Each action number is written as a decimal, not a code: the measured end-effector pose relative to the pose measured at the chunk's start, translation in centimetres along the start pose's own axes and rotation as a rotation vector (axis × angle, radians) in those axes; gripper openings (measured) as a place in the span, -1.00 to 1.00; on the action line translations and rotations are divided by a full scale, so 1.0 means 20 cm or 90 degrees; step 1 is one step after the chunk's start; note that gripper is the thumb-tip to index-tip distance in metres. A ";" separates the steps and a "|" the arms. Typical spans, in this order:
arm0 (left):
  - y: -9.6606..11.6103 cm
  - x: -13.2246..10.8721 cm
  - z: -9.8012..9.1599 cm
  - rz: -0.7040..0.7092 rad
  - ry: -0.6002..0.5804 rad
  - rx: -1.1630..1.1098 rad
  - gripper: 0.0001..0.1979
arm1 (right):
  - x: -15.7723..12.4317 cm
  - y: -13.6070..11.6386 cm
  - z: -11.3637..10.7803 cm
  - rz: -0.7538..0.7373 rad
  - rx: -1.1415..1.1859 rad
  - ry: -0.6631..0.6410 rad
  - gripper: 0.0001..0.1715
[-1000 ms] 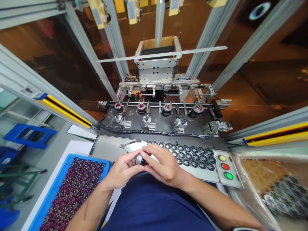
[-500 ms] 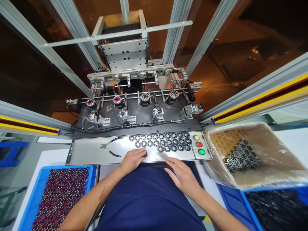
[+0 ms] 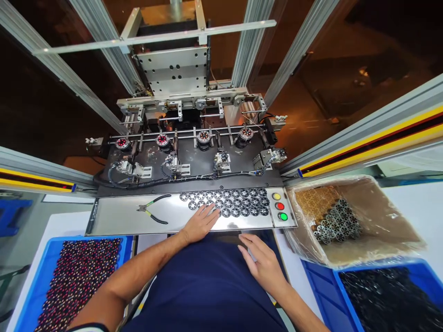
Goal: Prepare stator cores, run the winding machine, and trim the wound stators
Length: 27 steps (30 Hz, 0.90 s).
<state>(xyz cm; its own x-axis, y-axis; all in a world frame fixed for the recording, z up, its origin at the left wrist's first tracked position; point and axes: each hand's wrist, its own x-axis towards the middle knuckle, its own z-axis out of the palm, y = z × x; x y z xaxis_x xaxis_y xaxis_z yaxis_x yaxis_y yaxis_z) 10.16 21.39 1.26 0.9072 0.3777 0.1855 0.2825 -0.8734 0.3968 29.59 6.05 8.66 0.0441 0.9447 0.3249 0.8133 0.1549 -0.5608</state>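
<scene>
**At 3 o'clock on the surface (image 3: 114, 214): nearest row runs short**

Three rows of black rings (image 3: 236, 203) there, so looks partway; more rings in the box (image 3: 384, 230) further out. Left hand (image 3: 199, 225) flat over the short row's 9 o'clock end, can't tell if it's gripping. Right hand (image 3: 263, 260) open, empty, 4 o'clock.

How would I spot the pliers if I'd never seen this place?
Start at the dark machine base; along its near edge runs a silvery tray. On the tray's left half lie the pliers, handles spread, jaws pointing left. Those curved black handles, greenish near the pivot, set them apart from the round parts in rows to their right.
</scene>
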 end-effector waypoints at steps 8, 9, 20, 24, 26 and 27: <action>-0.02 -0.27 -0.17 -0.204 0.176 0.034 -0.65 | 0.16 0.09 0.24 -0.057 -0.019 -0.049 -0.70; -0.02 -0.34 -0.20 -0.244 0.208 0.038 -0.63 | 0.18 0.09 0.24 -0.063 -0.022 -0.052 -0.70; 0.12 -0.88 -0.27 -0.621 0.484 0.092 -0.69 | 0.55 -0.12 0.48 -0.257 0.065 -0.082 -0.72; 0.09 -0.90 -0.26 -0.649 0.508 0.051 -0.72 | 0.59 -0.14 0.51 -0.287 0.059 -0.097 -0.70; 0.05 -0.88 -0.26 -0.654 0.498 0.010 -0.73 | 0.60 -0.12 0.53 -0.295 0.049 -0.115 -0.67; 0.03 -0.86 -0.25 -0.660 0.492 -0.013 -0.74 | 0.62 -0.12 0.55 -0.305 0.045 -0.132 -0.65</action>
<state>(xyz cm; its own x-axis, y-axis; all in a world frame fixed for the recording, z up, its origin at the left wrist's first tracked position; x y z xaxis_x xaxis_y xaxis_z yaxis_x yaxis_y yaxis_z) -6.77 15.86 2.76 -0.1470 0.9570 0.2501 0.7304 -0.0654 0.6799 21.81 20.52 5.55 -0.4438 0.7998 0.4043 0.6728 0.5953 -0.4392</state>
